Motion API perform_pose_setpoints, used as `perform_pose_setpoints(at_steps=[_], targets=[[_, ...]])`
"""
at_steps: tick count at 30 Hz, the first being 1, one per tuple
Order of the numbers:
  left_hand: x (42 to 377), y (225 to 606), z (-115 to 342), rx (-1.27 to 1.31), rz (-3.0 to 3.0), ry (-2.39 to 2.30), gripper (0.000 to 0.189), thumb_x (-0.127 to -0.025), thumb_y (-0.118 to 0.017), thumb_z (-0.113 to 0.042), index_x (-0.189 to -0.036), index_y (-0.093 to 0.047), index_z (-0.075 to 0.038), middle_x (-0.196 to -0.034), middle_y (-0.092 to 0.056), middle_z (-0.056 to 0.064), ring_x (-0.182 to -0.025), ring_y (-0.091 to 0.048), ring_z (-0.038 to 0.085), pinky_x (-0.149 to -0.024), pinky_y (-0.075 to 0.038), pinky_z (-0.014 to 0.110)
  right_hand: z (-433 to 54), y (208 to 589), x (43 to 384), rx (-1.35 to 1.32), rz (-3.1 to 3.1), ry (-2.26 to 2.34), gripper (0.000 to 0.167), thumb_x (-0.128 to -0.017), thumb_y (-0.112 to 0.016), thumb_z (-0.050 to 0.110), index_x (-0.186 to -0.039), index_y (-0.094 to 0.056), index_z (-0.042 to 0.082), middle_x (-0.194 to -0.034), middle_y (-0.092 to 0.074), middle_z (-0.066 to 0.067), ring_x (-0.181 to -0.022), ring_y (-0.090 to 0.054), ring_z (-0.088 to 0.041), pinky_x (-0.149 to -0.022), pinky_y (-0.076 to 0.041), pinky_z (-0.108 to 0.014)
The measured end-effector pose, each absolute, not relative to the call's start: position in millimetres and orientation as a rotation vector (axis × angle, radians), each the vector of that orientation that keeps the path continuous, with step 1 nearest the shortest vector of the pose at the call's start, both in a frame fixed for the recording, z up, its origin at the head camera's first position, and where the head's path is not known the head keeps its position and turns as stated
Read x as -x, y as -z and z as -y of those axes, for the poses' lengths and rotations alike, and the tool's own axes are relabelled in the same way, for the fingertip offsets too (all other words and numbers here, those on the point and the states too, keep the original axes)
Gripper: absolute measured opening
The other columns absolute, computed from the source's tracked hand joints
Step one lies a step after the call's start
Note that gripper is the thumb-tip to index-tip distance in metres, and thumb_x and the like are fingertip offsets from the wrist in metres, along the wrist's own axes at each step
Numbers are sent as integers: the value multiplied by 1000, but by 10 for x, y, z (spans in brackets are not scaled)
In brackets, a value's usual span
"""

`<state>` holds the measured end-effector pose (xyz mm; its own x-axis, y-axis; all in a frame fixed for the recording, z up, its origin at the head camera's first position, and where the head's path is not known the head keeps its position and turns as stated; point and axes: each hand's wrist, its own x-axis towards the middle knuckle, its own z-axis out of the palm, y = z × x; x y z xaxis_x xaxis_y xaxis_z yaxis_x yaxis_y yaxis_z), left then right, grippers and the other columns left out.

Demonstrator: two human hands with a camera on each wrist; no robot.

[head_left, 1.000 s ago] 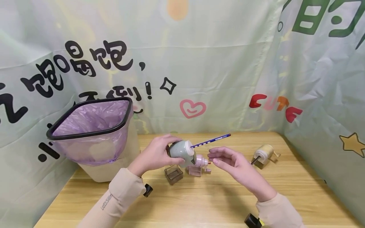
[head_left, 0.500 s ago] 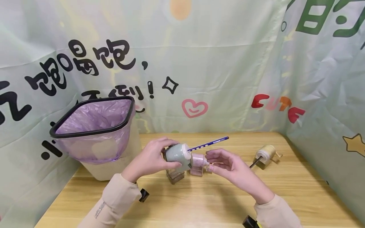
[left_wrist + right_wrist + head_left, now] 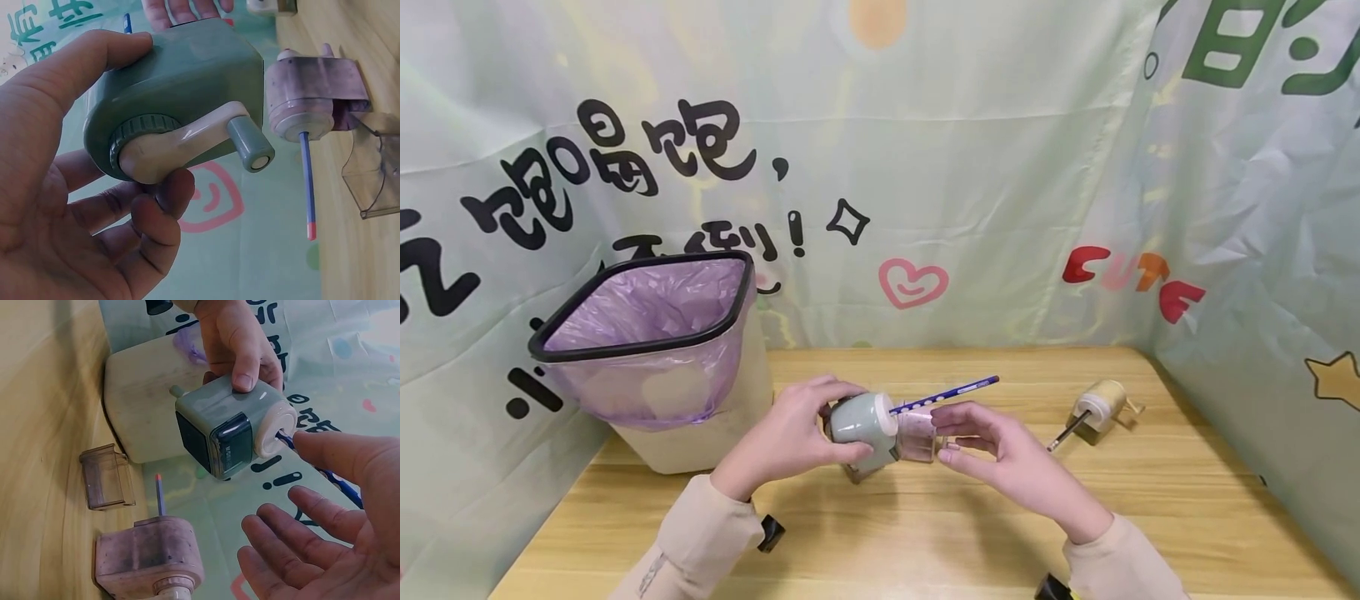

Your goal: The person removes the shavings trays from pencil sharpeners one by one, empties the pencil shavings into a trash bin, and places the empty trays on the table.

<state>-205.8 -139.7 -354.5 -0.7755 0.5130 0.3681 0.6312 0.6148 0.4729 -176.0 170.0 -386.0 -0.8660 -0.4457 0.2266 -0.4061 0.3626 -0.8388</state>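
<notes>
My left hand [image 3: 786,437] holds a grey-green hand-crank pencil sharpener [image 3: 859,421] on its side above the table. Its pale crank [image 3: 187,137] points toward the left wrist camera. From the white front ring a blue pencil [image 3: 951,393] sticks out up and to the right. Just beside that pencil, my right hand [image 3: 1000,446] has loosely spread fingers and grips nothing. In the right wrist view its extended finger [image 3: 337,453] overlaps the pencil. Behind the held sharpener stands a pink pencil sharpener [image 3: 147,553] with a blue, red-tipped pencil [image 3: 308,187] in it.
A clear brown shavings drawer [image 3: 107,478] lies on the table near the pink sharpener. To the right is a yellow sharpener [image 3: 1101,404] with a dark pencil [image 3: 1067,432] in it. A lined trash bin [image 3: 647,387] stands at the left, and a printed cloth [image 3: 985,208] hangs behind.
My left hand has lowered the sharpener and its pencil a little toward the table and to the left. My right hand has come slightly lower and left alongside.
</notes>
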Motion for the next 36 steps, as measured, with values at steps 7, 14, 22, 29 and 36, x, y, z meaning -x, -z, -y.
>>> perform_pose_setpoints(at_steps=[7, 14, 22, 29, 36], targets=[[1996, 3607, 1400, 954, 2628, 943, 58, -75, -95, -34, -128, -76, -18, -103, -71, -10, -83, -64, 5, -72, -62, 34, -1656, 3888, 1723, 838, -2586, 1534, 42, -103, -74, 25, -139, -66, 7, -138, -72, -11, -128, -69, -31, -110, -56, -39], [1948, 3649, 1422, 939, 2629, 953, 58, -74, -95, -35, -127, -77, -19, -103, -71, -11, -84, -62, 3, -72, -60, 29, -1609, 3934, 1700, 861, -2600, 1521, 41, -102, -75, 30, -138, -68, 12, -135, -73, -3, -126, -69, -32, -108, -57, -37], [1913, 3688, 1471, 927, 2614, 947, 58, -74, -96, -36, -126, -77, -20, -109, -73, -10, -84, -62, 2, -73, -58, 24, -1565, 3949, 1675, 914, -2625, 1461, 41, -102, -76, 34, -137, -68, 15, -136, -73, 0, -125, -70, -34, -108, -57, -39], [1910, 3725, 1494, 925, 2610, 965, 57, -73, -96, -38, -125, -78, -21, -104, -73, -12, -84, -61, 2, -73, -58, 27, -1495, 3968, 1680, 961, -2628, 1402, 43, -102, -75, 38, -138, -67, 16, -134, -73, 4, -126, -69, -26, -109, -57, -43], [1920, 3744, 1495, 915, 2597, 1008, 57, -71, -97, -37, -124, -79, -23, -103, -73, -14, -83, -62, 2, -72, -59, 29, -1433, 4004, 1701, 994, -2605, 1387, 46, -102, -75, 39, -139, -66, 14, -136, -73, 2, -125, -68, -15, -109, -57, -42]])
